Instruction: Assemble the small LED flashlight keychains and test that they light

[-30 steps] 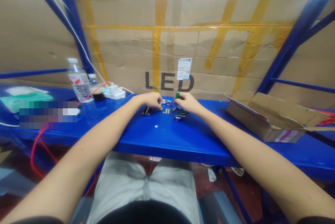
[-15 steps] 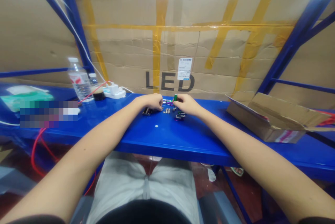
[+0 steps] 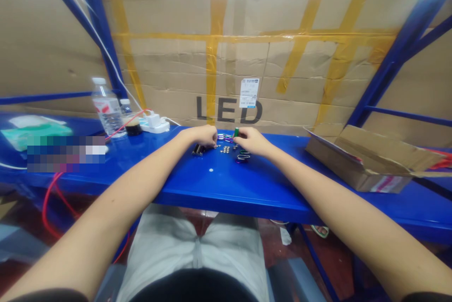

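At the far side of the table, my right hand [image 3: 250, 140] holds a small green cylinder [image 3: 236, 131] upright between thumb and fingers. My left hand [image 3: 209, 136] is closed with its fingertips down near the table top; whatever it may pinch is hidden. Small silver round pieces [image 3: 226, 150] lie in a cluster between the hands. Beside the left hand is a group of short dark cylinders [image 3: 198, 150]. Looped metal pieces like carabiners, green, silver and purple [image 3: 243, 156], rest just under the right hand. More shiny coloured pieces [image 3: 224, 137] lie behind the silver ones.
On the blue table [image 3: 219, 184], a white round spot [image 3: 211, 170] shows in front. An open cardboard box [image 3: 367, 170] stands at right. To the left are a water bottle [image 3: 108, 111], a dark drink cup [image 3: 133, 127] and a power strip [image 3: 155, 124]. Large cardboard [image 3: 169, 71] rises behind.
My left hand has shifted slightly left, showing more of the small silver pieces beside it. My right hand stays in place with the green cylinder.
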Available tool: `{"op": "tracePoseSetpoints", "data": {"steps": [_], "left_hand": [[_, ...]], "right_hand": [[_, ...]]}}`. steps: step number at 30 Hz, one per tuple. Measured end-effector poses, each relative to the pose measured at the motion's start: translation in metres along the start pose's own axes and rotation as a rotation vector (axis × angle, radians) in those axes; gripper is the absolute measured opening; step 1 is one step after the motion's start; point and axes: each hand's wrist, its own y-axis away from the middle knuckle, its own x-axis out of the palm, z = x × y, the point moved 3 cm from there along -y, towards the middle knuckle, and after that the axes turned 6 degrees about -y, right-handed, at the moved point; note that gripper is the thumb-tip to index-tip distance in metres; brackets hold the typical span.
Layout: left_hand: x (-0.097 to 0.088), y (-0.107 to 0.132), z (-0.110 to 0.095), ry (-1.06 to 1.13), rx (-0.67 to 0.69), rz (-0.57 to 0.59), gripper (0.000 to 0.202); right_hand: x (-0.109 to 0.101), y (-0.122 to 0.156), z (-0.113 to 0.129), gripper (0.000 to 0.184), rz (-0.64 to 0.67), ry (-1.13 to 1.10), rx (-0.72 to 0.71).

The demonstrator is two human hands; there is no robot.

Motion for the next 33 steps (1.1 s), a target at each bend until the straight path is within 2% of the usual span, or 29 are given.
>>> {"op": "tracePoseSetpoints", "data": {"steps": [5, 14, 16, 21, 24, 29, 33], "left_hand": [[0.0, 0.0, 0.003, 0.046, 0.016, 0.008, 0.02], [0.001, 0.001, -0.002, 0.056, 0.061, -0.008, 0.015], [-0.004, 0.004, -0.005, 0.082, 0.091, -0.092, 0.015], [-0.022, 0.013, -0.022, 0.244, 0.278, -0.502, 0.021], [-0.025, 0.015, -0.036, 0.287, 0.392, -0.672, 0.017], [-0.021, 0.011, -0.049, 0.152, 0.501, -0.822, 0.013], [-0.017, 0.007, -0.049, 0.074, 0.53, -0.854, 0.012]], "right_hand": [[0.001, 0.0, -0.003, 0.009, 0.014, 0.0, -0.039], [0.0, 0.001, 0.0, 0.017, -0.049, 0.078, -0.268], [-0.002, 0.0, -0.001, 0.019, -0.067, 0.094, -0.297], [-0.007, -0.006, -0.013, 0.019, -0.079, 0.155, -0.309], [-0.01, -0.01, -0.023, 0.019, -0.091, 0.154, -0.29], [-0.01, -0.011, -0.028, 0.025, -0.1, 0.086, -0.268], [-0.008, -0.009, -0.024, 0.033, -0.08, 0.016, -0.302]]}}
